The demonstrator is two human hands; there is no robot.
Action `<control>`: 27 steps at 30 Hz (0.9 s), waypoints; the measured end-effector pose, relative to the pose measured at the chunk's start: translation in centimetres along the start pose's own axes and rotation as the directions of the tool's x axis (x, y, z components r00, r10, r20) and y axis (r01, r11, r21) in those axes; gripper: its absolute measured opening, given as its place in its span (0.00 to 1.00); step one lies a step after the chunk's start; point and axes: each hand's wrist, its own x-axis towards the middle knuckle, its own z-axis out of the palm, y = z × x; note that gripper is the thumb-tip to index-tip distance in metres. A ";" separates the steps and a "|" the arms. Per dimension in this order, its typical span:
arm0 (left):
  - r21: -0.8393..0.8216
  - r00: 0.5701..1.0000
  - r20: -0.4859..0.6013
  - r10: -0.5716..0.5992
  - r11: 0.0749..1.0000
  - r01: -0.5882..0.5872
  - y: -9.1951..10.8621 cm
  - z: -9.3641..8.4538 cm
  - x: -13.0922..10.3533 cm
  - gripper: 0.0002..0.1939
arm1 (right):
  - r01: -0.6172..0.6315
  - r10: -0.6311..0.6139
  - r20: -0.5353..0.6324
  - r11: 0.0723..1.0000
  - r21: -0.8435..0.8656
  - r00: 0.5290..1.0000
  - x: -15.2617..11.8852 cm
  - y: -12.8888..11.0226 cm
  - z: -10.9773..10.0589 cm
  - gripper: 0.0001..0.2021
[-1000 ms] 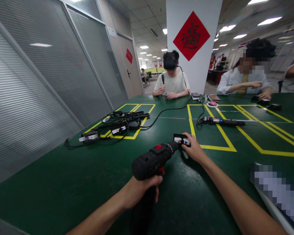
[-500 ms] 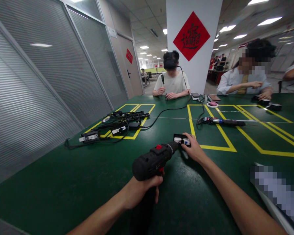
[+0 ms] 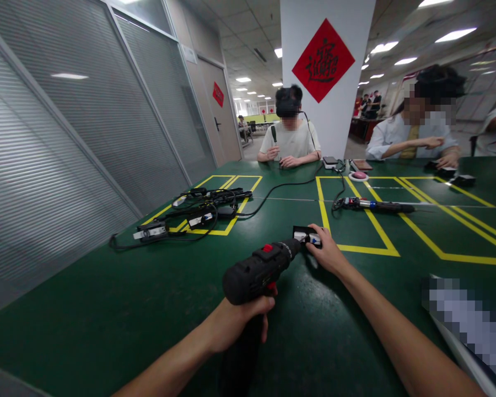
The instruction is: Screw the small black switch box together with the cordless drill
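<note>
My left hand is closed around the grip of a black cordless drill with red buttons. The drill points forward and right, its chuck close to a small black and white block on the green table. A thin bit in the chuck reaches the block's near face; the exact point of contact is too small to make out. My right hand grips the block's right end, thumb in front and fingers over the top. Part of the block is hidden behind those fingers and the chuck.
To the left lies a heap of black cables and adapters. Further back right rests a pen-shaped electric screwdriver near a white and pink roll. Two people wearing headsets sit across the green table. A blurred-out flat item lies at right.
</note>
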 end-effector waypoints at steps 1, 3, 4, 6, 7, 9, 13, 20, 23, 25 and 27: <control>-0.008 1.000 0.000 -0.001 1.000 0.001 0.0 0.0 0.0 0.16 | -0.002 0.002 0.002 1.000 0.001 1.000 0.0 0.0 0.0 0.25; -0.012 1.000 -0.002 -0.009 1.000 0.009 0.1 0.1 -0.1 0.16 | 0.000 0.000 0.004 1.000 0.001 1.000 0.0 0.1 0.0 0.25; -0.010 1.000 -0.003 -0.012 1.000 0.012 0.2 0.1 -0.2 0.16 | 0.003 -0.003 0.002 1.000 0.000 1.000 0.1 0.1 0.0 0.25; -0.002 1.000 -0.004 -0.007 1.000 0.007 0.2 0.1 -0.2 0.15 | 0.010 -0.010 -0.006 1.000 -0.003 1.000 0.1 0.3 0.1 0.25; 0.002 1.000 -0.005 -0.004 1.000 0.004 0.1 0.1 -0.2 0.15 | 0.012 -0.012 -0.009 1.000 -0.005 1.000 0.1 0.3 0.1 0.25; 0.005 1.000 -0.010 -0.003 1.000 0.004 0.0 0.1 -0.1 0.16 | 0.011 -0.011 -0.012 1.000 -0.007 1.000 0.1 0.4 0.2 0.25; 0.008 1.000 -0.019 -0.022 1.000 0.023 -0.1 0.0 -0.1 0.16 | 0.018 -0.018 -0.016 1.000 -0.002 1.000 0.2 0.5 0.3 0.25; 0.040 1.000 -0.007 -0.001 0.999 0.001 0.1 0.1 -0.1 0.13 | 0.025 -0.025 -0.015 1.000 -0.003 1.000 0.2 0.6 0.3 0.25; 0.048 1.000 -0.005 -0.008 0.999 0.008 0.0 0.0 -0.1 0.13 | 0.024 -0.024 -0.018 1.000 -0.006 1.000 0.1 0.5 0.3 0.25; 0.062 1.000 -0.003 -0.015 0.998 0.015 0.1 0.0 -0.1 0.13 | 0.022 -0.022 -0.018 1.000 -0.006 1.000 0.1 0.4 0.3 0.24; 0.068 1.000 -0.004 -0.018 0.998 0.018 0.1 0.0 -0.1 0.12 | 0.022 -0.022 -0.017 1.000 -0.003 1.000 0.1 0.4 0.3 0.24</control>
